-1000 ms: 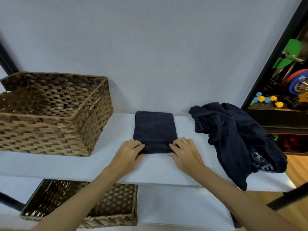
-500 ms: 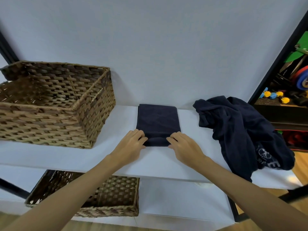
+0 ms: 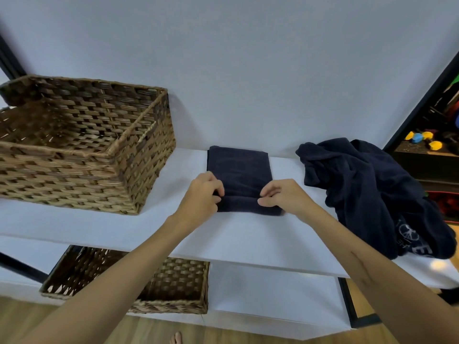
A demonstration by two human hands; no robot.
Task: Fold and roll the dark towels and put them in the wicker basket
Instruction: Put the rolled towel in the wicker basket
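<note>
A folded dark towel (image 3: pixel 239 171) lies flat on the white shelf (image 3: pixel 236 234), its near end turned up into a short roll. My left hand (image 3: pixel 202 194) grips the roll's left end with curled fingers. My right hand (image 3: pixel 280 194) pinches its right end between thumb and fingers. A large wicker basket (image 3: pixel 82 145) stands on the shelf to the left, with nothing visible inside. A heap of dark towels (image 3: pixel 367 189) lies on the right and hangs over the shelf's front edge.
A second, lower wicker basket (image 3: pixel 173 286) sits on the shelf below, under my left forearm. A pale wall rises right behind the shelf. A black frame and a dark rack with coloured items (image 3: pixel 422 140) stand at the far right. Wooden floor lies below.
Both hands went from lying flat on the towel's near edge to curling around it, and that edge is now turned over into a roll. The camera has tilted down a little.
</note>
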